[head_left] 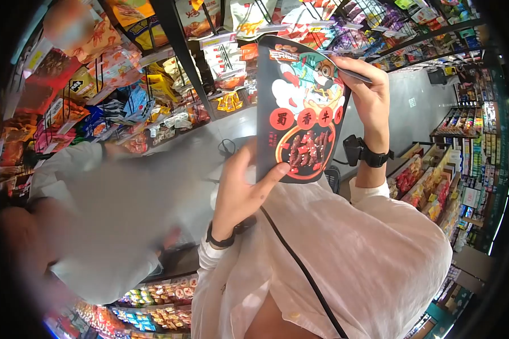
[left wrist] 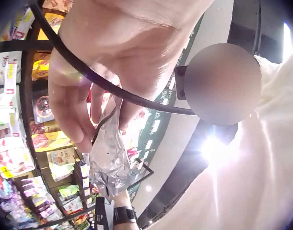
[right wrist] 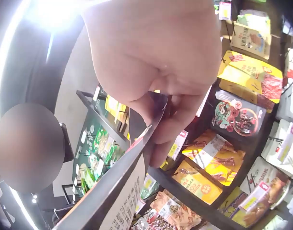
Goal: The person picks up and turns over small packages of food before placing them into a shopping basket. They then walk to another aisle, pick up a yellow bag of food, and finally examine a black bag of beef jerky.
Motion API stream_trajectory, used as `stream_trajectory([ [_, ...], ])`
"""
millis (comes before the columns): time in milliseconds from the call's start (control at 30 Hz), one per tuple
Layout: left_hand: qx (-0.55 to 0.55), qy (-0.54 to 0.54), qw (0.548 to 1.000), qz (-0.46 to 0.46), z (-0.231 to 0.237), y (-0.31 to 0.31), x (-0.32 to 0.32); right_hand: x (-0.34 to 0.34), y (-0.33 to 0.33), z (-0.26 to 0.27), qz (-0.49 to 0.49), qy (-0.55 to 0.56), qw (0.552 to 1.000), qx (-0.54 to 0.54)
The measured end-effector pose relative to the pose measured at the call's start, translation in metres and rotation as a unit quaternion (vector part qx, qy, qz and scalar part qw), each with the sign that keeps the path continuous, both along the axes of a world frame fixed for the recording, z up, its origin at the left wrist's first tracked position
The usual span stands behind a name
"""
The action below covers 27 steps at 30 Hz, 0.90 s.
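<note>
A black beef snack bag (head_left: 305,113) with a cartoon dog, Chinese characters on red circles and a picture of meat is held up before the chest, its printed front toward the head camera. My left hand (head_left: 243,186) grips its lower left edge, thumb on the front and the other fingers hidden behind. At the upper right edge, my right hand (head_left: 367,96) pinches the bag. From the left wrist, the left hand (left wrist: 117,57) is seen on the bag's shiny, crinkled side (left wrist: 110,153). In the right wrist view, the right hand (right wrist: 156,62) pinches the edge beside a white printed label (right wrist: 122,196).
Racks of hanging snack bags (head_left: 118,85) line the left and far side. A blurred person (head_left: 107,220) stands close on my left. Grey aisle floor (head_left: 412,101) shows beyond, with low bins (head_left: 424,175) and shelves on the right. A similar black bag (right wrist: 237,115) hangs on a rack.
</note>
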State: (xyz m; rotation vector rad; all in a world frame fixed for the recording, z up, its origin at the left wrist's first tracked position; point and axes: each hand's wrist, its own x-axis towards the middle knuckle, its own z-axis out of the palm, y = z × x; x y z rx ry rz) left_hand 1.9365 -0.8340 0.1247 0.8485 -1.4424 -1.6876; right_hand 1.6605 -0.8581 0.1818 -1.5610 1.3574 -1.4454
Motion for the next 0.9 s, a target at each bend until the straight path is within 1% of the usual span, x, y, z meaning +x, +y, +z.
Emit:
stream_trajectory([
  [33,0.004,-0.005,1.0,0.003,0.0,-0.002,-0.002,-0.002,-0.002,-0.002,-0.006,-0.013,1.0,0.008],
  [133,0.021,-0.006,1.0,-0.007,0.007,-0.01,-0.015,-0.027,-0.001,-0.008,-0.015,-0.105,0.993,0.06],
  [167,0.02,-0.009,1.0,-0.007,0.007,-0.012,-0.021,-0.039,0.001,-0.01,-0.019,-0.096,0.992,0.077],
  [233,0.025,-0.003,1.0,0.012,0.009,-0.012,-0.033,-0.049,-0.002,-0.01,-0.012,-0.088,0.994,0.067],
  [267,0.024,0.001,1.0,0.017,0.012,-0.003,-0.044,-0.059,0.008,-0.004,-0.013,-0.084,0.995,0.058],
  [300,0.02,-0.001,1.0,0.001,0.008,-0.003,-0.048,-0.064,0.009,0.0,-0.006,-0.089,0.993,0.082],
  [400,0.038,-0.013,0.999,0.005,0.014,0.004,-0.06,-0.068,0.014,0.004,0.057,-0.13,0.986,0.087],
  [433,0.038,-0.005,0.999,0.014,0.014,0.006,-0.063,-0.072,0.017,0.002,0.077,-0.125,0.985,0.093],
  [467,0.039,-0.009,0.999,0.032,0.016,0.008,-0.067,-0.077,0.023,0.001,0.094,-0.125,0.977,0.145],
  [533,0.037,-0.008,0.998,0.059,0.019,0.002,-0.077,-0.076,0.018,-0.011,0.145,-0.104,0.97,0.164],
  [567,0.035,-0.021,0.997,0.059,0.023,0.0,-0.08,-0.077,0.018,-0.01,0.129,-0.127,0.964,0.194],
  [700,0.021,-0.035,0.997,0.072,0.018,-0.003,-0.092,-0.089,0.014,-0.021,0.119,-0.143,0.97,0.159],
  [767,0.011,-0.027,0.996,0.085,0.017,0.0,-0.098,-0.093,0.016,-0.013,0.112,-0.159,0.971,0.14],
  [833,-0.004,-0.017,0.997,0.072,0.016,-0.004,-0.098,-0.094,0.012,-0.012,0.101,-0.186,0.97,0.116],
  [867,-0.014,-0.01,0.998,0.064,0.016,-0.008,-0.099,-0.097,0.01,-0.015,0.104,-0.161,0.976,0.101],
  [900,-0.029,-0.027,0.997,0.064,0.014,-0.01,-0.1,-0.1,0.008,-0.018,0.106,-0.136,0.981,0.086],
])
